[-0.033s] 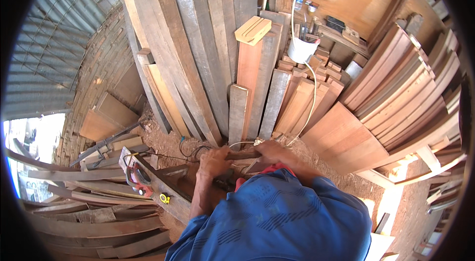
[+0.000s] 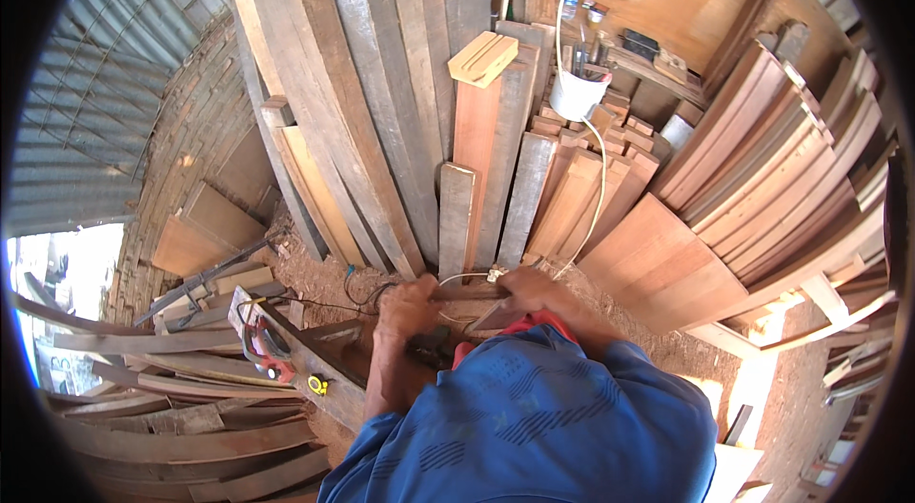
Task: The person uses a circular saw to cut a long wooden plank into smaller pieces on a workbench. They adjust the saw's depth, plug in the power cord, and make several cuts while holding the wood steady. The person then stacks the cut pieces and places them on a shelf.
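Observation:
My left hand (image 2: 408, 305) and my right hand (image 2: 530, 290) are in front of me, low in the picture, with a short brown wood piece (image 2: 469, 293) spanning between them. The left fingers are closed around its left end. My right hand grips the other end, its fingers partly hidden. Just under the piece lies another wood strip (image 2: 496, 314), partly covered by my blue shirt. A dark object (image 2: 434, 341) beside my left wrist is too shaded to name.
On a plank (image 2: 329, 384) to the left lie a red and grey power tool (image 2: 270, 351) and a yellow tape measure (image 2: 317, 384). Tall boards (image 2: 381, 103) lean ahead. A white bucket (image 2: 579, 98) of tools stands beyond, with a white cable (image 2: 602, 179) hanging past it. Stacked timber fills the right.
The view has shifted slightly. My hands are a little farther apart on the wood piece, the right one slightly more to the right.

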Motion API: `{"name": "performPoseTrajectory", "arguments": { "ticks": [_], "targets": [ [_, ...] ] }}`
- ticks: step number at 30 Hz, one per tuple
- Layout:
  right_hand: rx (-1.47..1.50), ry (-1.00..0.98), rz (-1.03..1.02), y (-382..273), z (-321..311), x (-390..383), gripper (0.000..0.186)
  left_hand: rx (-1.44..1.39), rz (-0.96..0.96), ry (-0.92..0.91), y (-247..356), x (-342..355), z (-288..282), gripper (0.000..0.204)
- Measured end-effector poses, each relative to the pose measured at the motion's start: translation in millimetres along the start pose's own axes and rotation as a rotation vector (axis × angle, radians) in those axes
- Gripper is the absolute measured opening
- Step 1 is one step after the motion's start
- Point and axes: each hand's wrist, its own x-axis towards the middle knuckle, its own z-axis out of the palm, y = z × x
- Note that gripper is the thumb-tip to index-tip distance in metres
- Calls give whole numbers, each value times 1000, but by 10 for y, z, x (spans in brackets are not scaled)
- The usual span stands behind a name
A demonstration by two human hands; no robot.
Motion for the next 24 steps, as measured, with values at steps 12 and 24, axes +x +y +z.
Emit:
{"name": "performPoseTrajectory", "arguments": {
  "ticks": [12,24],
  "targets": [
    [482,972,549,858,-926,-1471,15,-225,-250,-56,-1034,-347,1024,38],
    [244,1604,583,1299,-1571,-1638,24,-561,-235,-605,-1229,-439,2958,36]
  ]
}}
